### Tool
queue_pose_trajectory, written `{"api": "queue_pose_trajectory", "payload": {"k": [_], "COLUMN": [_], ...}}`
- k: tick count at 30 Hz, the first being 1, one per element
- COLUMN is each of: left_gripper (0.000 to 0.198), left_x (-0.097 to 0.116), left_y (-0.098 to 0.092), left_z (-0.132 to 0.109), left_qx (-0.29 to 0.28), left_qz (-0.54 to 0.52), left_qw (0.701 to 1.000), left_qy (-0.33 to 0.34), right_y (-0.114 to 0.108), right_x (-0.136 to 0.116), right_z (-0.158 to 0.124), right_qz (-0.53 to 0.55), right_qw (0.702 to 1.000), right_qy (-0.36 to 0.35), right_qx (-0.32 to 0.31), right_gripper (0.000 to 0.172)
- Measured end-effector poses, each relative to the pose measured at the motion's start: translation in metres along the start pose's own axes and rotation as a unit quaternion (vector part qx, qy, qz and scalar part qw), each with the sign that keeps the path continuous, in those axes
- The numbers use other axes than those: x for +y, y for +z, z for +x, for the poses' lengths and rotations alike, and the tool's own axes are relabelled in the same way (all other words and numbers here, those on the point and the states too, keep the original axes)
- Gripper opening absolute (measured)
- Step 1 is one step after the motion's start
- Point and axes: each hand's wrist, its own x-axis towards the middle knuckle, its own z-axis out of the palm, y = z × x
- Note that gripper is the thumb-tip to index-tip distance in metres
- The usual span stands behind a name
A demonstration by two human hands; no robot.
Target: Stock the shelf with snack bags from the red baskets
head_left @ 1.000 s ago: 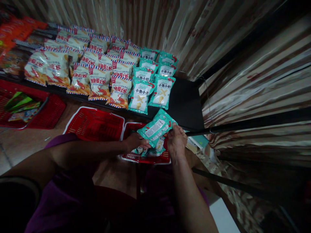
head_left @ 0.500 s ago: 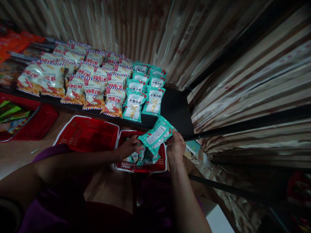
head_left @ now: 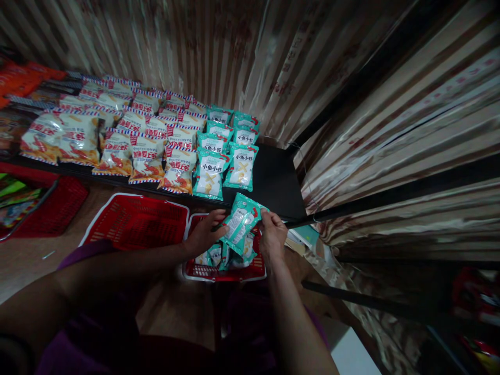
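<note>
My right hand (head_left: 272,233) pinches the right edge of a teal snack bag (head_left: 241,221), whose printed label side faces up. At the bag's left edge is my left hand (head_left: 209,233), fingers apart; whether its fingertips touch the bag is unclear. Both hands are above a red basket (head_left: 255,272) that holds several more teal bags (head_left: 214,253). Just beyond, on a black shelf (head_left: 273,174), teal bags (head_left: 239,165) stand in two columns, beside rows of white and orange snack bags (head_left: 178,167).
An empty-looking red basket (head_left: 144,221) sits to the left, and another red basket (head_left: 68,208) with colourful packets is at the far left. Black metal bars (head_left: 390,200) cross in front of a striped curtain (head_left: 242,47) on the right. Orange packets (head_left: 27,78) lie at the upper left.
The held teal bag has shifted left with my right hand and turned more upright. My left hand's fingers have spread and moved up a little. The view has shifted slightly.
</note>
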Motion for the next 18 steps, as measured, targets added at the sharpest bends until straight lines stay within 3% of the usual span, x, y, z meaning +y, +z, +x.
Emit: {"api": "queue_pose_trajectory", "payload": {"k": [4,7,13,18], "left_gripper": [0.040,0.035,0.033,0.042], "left_x": [0.001,0.006,0.014,0.020], "left_y": [-0.001,0.001,0.008,0.007], "left_z": [-0.001,-0.003,-0.002,0.000], "left_qx": [0.006,-0.003,-0.006,-0.031], "left_qz": [0.085,0.117,0.050,0.030], "left_qw": [0.992,0.985,0.993,0.996], "left_qy": [0.093,0.126,0.104,0.084], "right_y": [0.001,0.003,0.008,0.010], "right_x": [-0.001,-0.005,-0.011,-0.011], "right_z": [-0.002,-0.004,-0.014,-0.025], "right_qz": [-0.021,-0.003,0.068,0.034], "right_qw": [1.000,1.000,0.987,0.974], "right_qy": [-0.015,-0.007,0.032,0.071], "right_qx": [-0.012,-0.027,-0.140,-0.215], "right_gripper": [0.029,0.029,0.029,0.045]}}
